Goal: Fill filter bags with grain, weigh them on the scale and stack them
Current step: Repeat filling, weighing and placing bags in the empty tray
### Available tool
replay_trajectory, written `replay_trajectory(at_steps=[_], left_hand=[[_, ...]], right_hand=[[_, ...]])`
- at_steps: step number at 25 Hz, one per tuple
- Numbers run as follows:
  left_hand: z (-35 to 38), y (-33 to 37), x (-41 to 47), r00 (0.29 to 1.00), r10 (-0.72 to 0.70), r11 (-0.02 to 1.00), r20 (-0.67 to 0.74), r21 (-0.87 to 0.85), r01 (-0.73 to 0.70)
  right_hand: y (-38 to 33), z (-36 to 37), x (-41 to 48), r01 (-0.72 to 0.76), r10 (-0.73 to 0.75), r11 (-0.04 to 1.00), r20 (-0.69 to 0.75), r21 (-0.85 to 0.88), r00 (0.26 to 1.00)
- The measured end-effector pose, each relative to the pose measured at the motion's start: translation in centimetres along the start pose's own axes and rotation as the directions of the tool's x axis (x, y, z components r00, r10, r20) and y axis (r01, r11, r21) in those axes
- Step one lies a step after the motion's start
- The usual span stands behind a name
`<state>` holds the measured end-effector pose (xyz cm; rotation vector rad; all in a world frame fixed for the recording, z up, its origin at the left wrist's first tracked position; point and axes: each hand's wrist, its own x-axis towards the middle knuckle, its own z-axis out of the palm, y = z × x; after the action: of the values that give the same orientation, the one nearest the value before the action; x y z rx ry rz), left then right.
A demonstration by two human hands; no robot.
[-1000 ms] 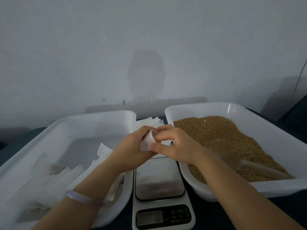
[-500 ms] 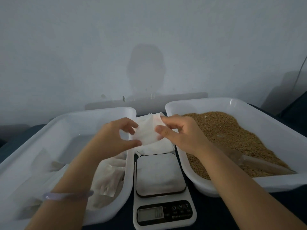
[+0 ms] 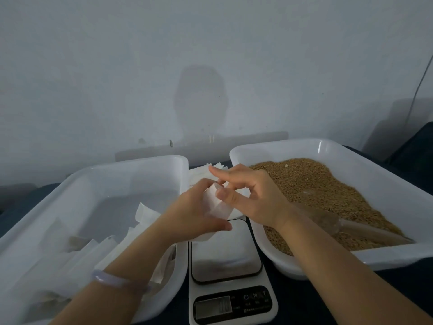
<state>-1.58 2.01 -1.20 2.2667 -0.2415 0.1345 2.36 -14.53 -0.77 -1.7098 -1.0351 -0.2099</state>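
1. The scale (image 3: pixel 226 263) is closest. It sits on the dark tabletop (image 3: pixel 304 303), under both hands, and its little screen (image 3: pixel 213 307) is at the near end.
2. A pale bracelet (image 3: pixel 117 280) is on the left wrist.
3. The left hand (image 3: pixel 194 214) holds a white filter bag (image 3: pixel 216 206). Its fingers and thumb curl around the bag from the left side.
4. The right hand (image 3: pixel 254 198) pinches the top of the same bag with its thumb and a bent finger. Its pointing finger sticks out straight.
5. The filter bag is up in the air between the two hands, above the far end of the scale. It does not touch the scale.
6. To the left of the left hand is a big white tray (image 3: pixel 98 172). White bags (image 3: pixel 145 213) lie in it in a loose heap.
7. To the right of the right hand is another white tray (image 3: pixel 278 146). It is full of brown grain (image 3: pixel 328 191). A see-through scoop (image 3: pixel 346 227) lies in the grain, just beside the right wrist.
8. Behind both hands, between the two trays, is a small pile of flat white bags (image 3: pixel 201 175).
9. Farthest away is a plain pale wall (image 3: pixel 210 55).
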Motion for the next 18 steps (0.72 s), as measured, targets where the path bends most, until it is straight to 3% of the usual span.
replay_trajectory(at_steps=[5, 7, 8, 10, 11, 12, 13, 18], left_hand=[[0.0, -0.1, -0.2, 0.998, 0.014, 0.999, -0.065, 0.051, -0.010], [0.0, -0.4, -0.3, 0.998, 0.035, 0.997, -0.047, 0.068, -0.031], [-0.1, -0.5, -0.4, 0.999, 0.047, 0.995, -0.025, 0.086, -0.044], [-0.1, -0.3, -0.5, 0.998, 0.062, 0.992, 0.011, 0.108, -0.063], [-0.1, -0.1, -0.4, 0.997, 0.076, 0.993, 0.010, 0.093, -0.076], [0.0, 0.2, -0.4, 0.996, 0.095, 0.993, -0.004, 0.067, -0.094], [0.0, 0.4, -0.3, 0.994, 0.110, 0.993, -0.021, 0.045, -0.109], [0.3, 0.6, -0.9, 0.990, 0.141, 0.987, 0.012, 0.072, -0.142]], right_hand=[[0.5, -2.9, 0.1, -0.111, 0.117, 0.993, -0.192, 0.043, 0.974], [1.2, -7.1, -0.7, -0.273, 0.243, 0.947, -0.173, -0.172, 0.954], [1.7, -9.7, -1.7, -0.382, 0.378, 0.851, -0.086, -0.360, 0.922], [2.5, -14.6, -5.0, -0.500, 0.716, 0.537, 0.055, -0.679, 0.696], [3.1, -16.4, -6.6, -0.507, 0.817, 0.422, 0.072, -0.751, 0.573], [3.5, -17.6, -8.0, -0.508, 0.865, 0.355, 0.069, -0.785, 0.498], [3.8, -18.0, -9.0, -0.504, 0.877, 0.325, 0.056, -0.800, 0.477], [5.1, -17.5, -8.7, -0.492, 0.852, 0.293, -0.011, -0.820, 0.524]])
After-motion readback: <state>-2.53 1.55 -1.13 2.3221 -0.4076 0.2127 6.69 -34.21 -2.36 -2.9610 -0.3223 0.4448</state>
